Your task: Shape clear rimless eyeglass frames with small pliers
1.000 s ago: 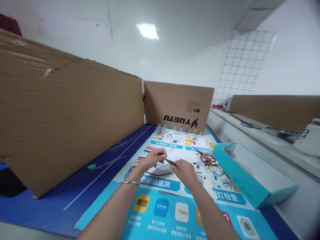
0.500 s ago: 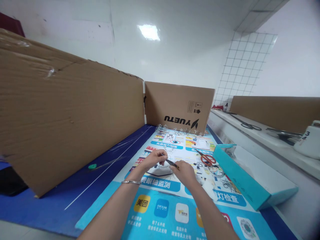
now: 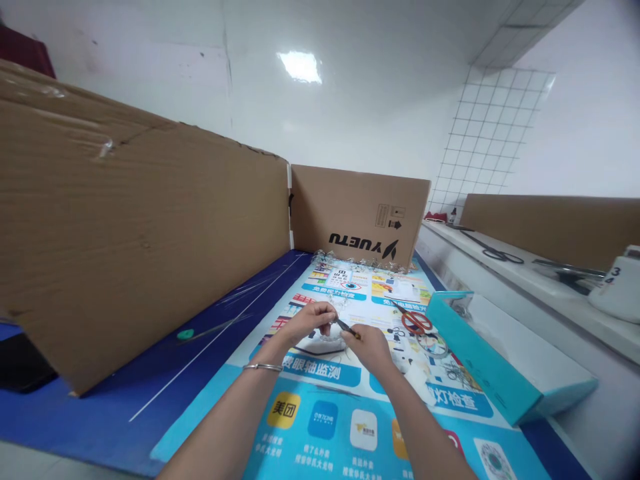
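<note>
My right hand (image 3: 369,343) is closed around a slim dark tool with a yellowish handle (image 3: 346,327), which looks like small pliers. Its narrow tip points up and left, reaching the fingers of my left hand (image 3: 319,317). Those fingers are pinched together at the tip; what they hold is too small to make out. Both hands are over a printed poster sheet (image 3: 320,387). Beneath them lies a whitish item with a dark curved edge (image 3: 320,343). Right of my hands are orange-handled scissors (image 3: 417,323) and a loop of thin wire (image 3: 433,345).
A teal open box (image 3: 483,360) stands at the right. Cardboard panels (image 3: 165,227) wall the left and back. Tangled wiry pieces (image 3: 360,263) line the back edge. A small green object (image 3: 185,334) lies left. Black scissors (image 3: 500,255) and a white container (image 3: 620,287) sit on the side ledge.
My left fingers have shifted slightly up and right around the tool's tip. The tool stays in my right hand, which has barely moved. The view has tilted up a little.
</note>
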Tool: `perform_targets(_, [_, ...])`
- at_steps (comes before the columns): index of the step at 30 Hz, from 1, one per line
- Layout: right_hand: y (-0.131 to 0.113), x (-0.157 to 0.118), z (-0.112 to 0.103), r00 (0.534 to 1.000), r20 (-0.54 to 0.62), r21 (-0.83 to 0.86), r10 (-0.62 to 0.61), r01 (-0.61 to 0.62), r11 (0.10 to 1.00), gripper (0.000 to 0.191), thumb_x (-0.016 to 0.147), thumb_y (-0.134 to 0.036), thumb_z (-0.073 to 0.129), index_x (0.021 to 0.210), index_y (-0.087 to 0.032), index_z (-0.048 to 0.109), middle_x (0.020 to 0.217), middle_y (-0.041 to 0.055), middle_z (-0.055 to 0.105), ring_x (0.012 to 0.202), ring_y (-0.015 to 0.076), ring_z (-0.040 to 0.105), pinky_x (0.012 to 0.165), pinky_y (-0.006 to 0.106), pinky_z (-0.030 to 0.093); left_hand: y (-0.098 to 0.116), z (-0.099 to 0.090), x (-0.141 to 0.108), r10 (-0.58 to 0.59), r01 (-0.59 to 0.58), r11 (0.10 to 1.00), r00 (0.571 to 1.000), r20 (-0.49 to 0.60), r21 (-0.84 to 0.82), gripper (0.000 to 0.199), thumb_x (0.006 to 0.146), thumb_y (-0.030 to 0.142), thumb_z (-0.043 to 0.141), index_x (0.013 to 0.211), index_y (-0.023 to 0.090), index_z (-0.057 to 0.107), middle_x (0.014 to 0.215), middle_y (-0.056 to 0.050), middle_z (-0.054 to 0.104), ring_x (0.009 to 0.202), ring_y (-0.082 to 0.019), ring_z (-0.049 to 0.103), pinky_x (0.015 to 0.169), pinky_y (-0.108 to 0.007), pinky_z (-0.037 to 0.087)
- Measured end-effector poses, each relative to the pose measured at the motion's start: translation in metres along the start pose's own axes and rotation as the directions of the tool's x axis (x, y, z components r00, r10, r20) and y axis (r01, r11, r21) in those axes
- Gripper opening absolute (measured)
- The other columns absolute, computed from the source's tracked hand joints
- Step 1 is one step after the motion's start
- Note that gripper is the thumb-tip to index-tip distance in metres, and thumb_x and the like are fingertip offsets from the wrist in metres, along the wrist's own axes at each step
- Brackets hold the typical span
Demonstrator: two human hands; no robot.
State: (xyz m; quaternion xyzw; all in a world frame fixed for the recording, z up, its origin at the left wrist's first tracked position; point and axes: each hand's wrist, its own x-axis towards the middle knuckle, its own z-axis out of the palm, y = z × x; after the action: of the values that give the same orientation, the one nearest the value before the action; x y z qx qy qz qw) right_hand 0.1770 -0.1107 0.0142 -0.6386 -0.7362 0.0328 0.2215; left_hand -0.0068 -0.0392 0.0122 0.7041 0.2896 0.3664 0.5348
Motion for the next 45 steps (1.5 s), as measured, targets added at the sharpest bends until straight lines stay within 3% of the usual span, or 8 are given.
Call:
perform_targets(10, [0.003, 0.003, 0.005, 1.0, -0.019, 0.094, 0.024, -0.023, 0.995, 0.042, 0.081, -0.051, 0.037, 0.062, -0.018, 0.055, 0.055, -0.0023, 0.054, 0.054, 0.0081, 0.046, 0.048, 0.019, 0.019, 0.008, 0.001, 0.0, 0.018, -0.015, 0.994, 0.999, 0.032, -0.105, 0.019, 0.072, 0.031, 0.057, 0.079, 0.013, 0.056, 0.073, -0.002, 0.059, 0.059, -0.009, 0.054, 0.059, -0.022, 0.039])
perform_targets(18, [0.004, 0.005, 0.007, 0.997, -0.009, 0.071, 0.074, -0.073, 0.995, 0.042, 0.081, -0.052, 0.037, 0.063, -0.019, 0.055, 0.056, -0.0024, 0.055, 0.054, 0.0084, 0.047, 0.048, 0.02, 0.019, 0.006, 0.001, 0.003, 0.004, -0.002, 0.996, 1.0, 0.012, -0.091, 0.01, 0.072, 0.022, 0.05, 0.072, 0.013, 0.054, 0.071, 0.0, 0.055, 0.052, -0.006, 0.045, 0.052, -0.018, 0.031])
perform_targets(31, [0.006, 0.009, 0.008, 0.998, 0.025, 0.032, 0.064, -0.065, 0.997, 0.042, 0.082, -0.052, 0.036, 0.065, -0.019, 0.056, 0.059, -0.0015, 0.056, 0.054, 0.0084, 0.046, 0.047, 0.021, 0.016, 0.007, -0.003, 0.008, -0.039, 0.04, 0.999, 0.999, 0.017, -0.019, 0.012, 0.068, 0.024, 0.052, 0.064, 0.013, 0.055, 0.064, 0.001, 0.053, 0.053, -0.007, 0.044, 0.054, -0.02, 0.034])
perform_targets(39, [0.004, 0.01, 0.007, 0.999, -0.017, -0.028, 0.049, -0.05, 0.998, 0.038, 0.083, -0.049, 0.037, 0.068, -0.02, 0.056, 0.069, -0.0007, 0.058, 0.063, 0.0099, 0.05, 0.051, 0.021, 0.02, 0.0, -0.005, 0.01, -0.047, 0.047, 0.996, 0.999, 0.006, -0.081, 0.017, 0.071, 0.029, 0.055, 0.071, 0.013, 0.054, 0.07, -0.002, 0.057, 0.054, -0.008, 0.05, 0.054, -0.02, 0.037])
perform_targets(45, [0.002, 0.011, 0.002, 0.998, -0.007, -0.05, 0.066, -0.066, 0.997, 0.036, 0.083, -0.048, 0.037, 0.072, -0.02, 0.057, 0.074, -0.0002, 0.059, 0.068, 0.0111, 0.052, 0.053, 0.02, 0.023, -0.001, -0.003, 0.011, -0.035, 0.032, 0.984, 0.999, -0.016, -0.173, 0.021, 0.074, 0.031, 0.055, 0.083, 0.016, 0.045, 0.069, 0.0, 0.059, 0.05, -0.008, 0.053, 0.049, -0.018, 0.038])
